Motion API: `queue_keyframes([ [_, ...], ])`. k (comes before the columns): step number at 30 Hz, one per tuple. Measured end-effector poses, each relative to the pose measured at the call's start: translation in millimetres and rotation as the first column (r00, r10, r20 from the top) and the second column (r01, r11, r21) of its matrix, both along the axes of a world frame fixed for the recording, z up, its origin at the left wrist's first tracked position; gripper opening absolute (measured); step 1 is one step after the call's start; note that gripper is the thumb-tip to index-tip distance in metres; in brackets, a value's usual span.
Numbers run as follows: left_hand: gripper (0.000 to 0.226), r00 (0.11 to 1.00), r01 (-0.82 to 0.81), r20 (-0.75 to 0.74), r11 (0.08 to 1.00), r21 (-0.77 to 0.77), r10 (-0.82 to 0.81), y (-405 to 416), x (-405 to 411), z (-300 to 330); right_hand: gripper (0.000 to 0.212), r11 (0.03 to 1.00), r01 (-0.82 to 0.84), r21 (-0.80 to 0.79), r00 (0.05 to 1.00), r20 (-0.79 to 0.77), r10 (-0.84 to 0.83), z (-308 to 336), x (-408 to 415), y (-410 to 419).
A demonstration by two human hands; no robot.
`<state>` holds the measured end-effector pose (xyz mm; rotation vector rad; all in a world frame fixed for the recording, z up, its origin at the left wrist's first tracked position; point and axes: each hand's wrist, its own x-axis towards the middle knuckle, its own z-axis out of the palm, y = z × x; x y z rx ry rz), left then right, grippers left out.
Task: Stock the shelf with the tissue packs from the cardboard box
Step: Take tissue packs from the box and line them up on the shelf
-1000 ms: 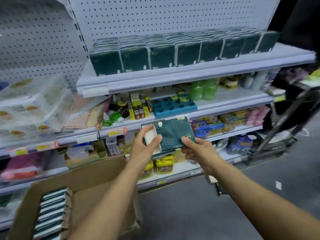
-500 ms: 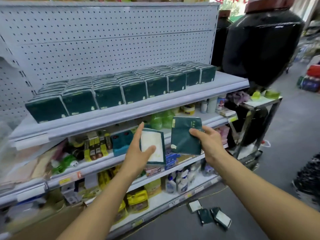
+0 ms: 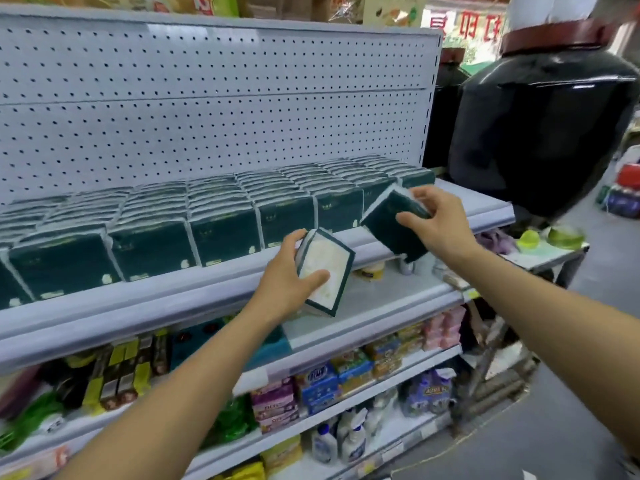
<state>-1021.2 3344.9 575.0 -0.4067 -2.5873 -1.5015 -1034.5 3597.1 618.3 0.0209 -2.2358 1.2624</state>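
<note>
Left hand (image 3: 287,271): fingers and thumb curled round one tissue pack (image 3: 325,271), held tilted in front of the top shelf's front edge, its pale face with dark green border turned toward the camera; the fingers behind the pack are hidden. Right hand (image 3: 436,223): fingers clamped over a second tissue pack (image 3: 391,223), dark green, tilted, at the right end of the top shelf (image 3: 491,206), just in front of the last stocked column; motion blur softens its upper edge, so contact with the shelf cannot be told. Stocked tissue packs (image 3: 221,233): upright rows filling the top shelf from its left edge, where they are cut off by the frame, almost to its right end; printing on them too small to read. Pegboard back panel (image 3: 207,109): behind the rows. Lower shelves (image 3: 346,382): mixed packaged goods and bottles, partly hidden by both forearms, labels illegible. Large black jar (image 3: 540,133): beyond the shelf's right end, its top cut off. Cardboard box: out of view.
</note>
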Motion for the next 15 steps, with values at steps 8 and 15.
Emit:
queue_keyframes([
  [8,0.075,1.0,0.009,0.017,0.998,0.068,-0.01,43,-84,19,0.029,0.772,0.049,0.633,0.985,0.098,-0.143,14,-122,50],
  [15,0.069,0.998,0.009,0.056,0.996,0.092,-0.014,65,-101,23,0.051,0.821,-0.102,0.561,0.995,0.06,0.083,-20,-166,73],
])
